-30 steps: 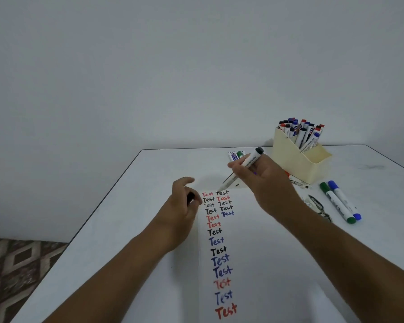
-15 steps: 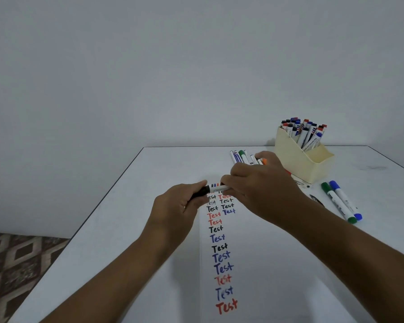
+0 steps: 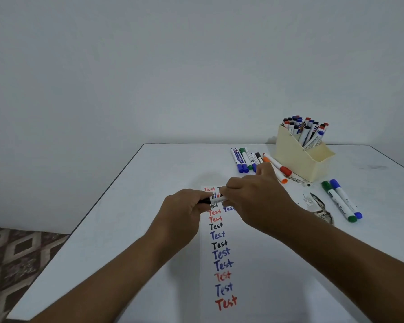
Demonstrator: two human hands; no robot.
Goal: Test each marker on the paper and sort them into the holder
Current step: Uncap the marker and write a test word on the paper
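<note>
Both hands meeting over the top of the long white paper strip (image 3: 229, 257) lettered with rows of "Test" in red, black and blue. Left hand (image 3: 184, 209) clenched around the black cap end of the white-barrelled marker with a black cap (image 3: 214, 198); right hand (image 3: 254, 201) pinching the barrel from the other side, fingers closed on it. Marker lying nearly level, long axis running left to right, just above the uppermost written lines. Looks like the cap being pressed home, though whether fully seated cannot be told, the join being hidden under the fingers.

Cream plastic slant-fronted holder (image 3: 296, 159) standing at the far right of the white surface (image 3: 149, 206), already bristling with upright markers. From the held marker, the holder lies ahead and to the right, well apart, so the right hand sits nearer and on the natural side for the carry; the barrel probably needing a turn from level to upright before dropping in.

Row of loose markers with blue, green and black caps (image 3: 243, 159) lying beyond the hands, with orange-capped and red-capped ones just beside the holder's front. Green and blue pair of white markers (image 3: 341, 201) lying right of the holder, apart from everything else. Plenty apparently left untested, so the task judged somewhere past the middle
</note>
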